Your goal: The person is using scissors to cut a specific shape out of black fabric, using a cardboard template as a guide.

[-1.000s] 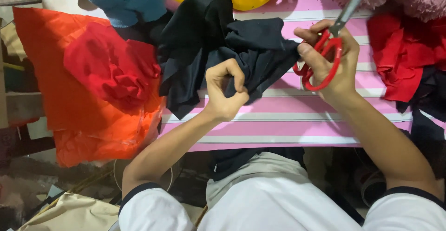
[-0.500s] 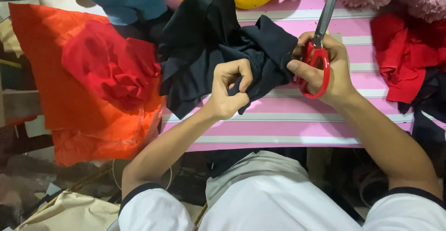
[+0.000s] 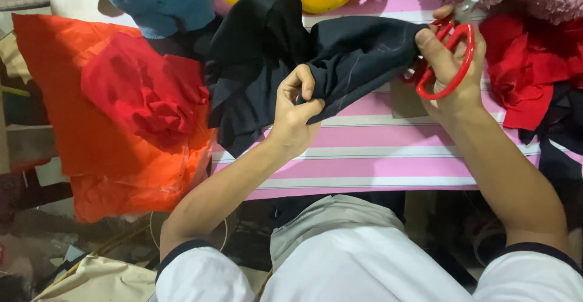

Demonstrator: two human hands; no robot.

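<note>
My left hand fingers pinch the black cloth on the pink striped counter, my right hand fingers grip red scissors beside the cloth, so I am cutting and must hold the cloth tight

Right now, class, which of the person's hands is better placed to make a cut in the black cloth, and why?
The right hand: its fingers are through the red scissors, at the edge of the black cloth. The left hand is busy pinching a fold.
</note>
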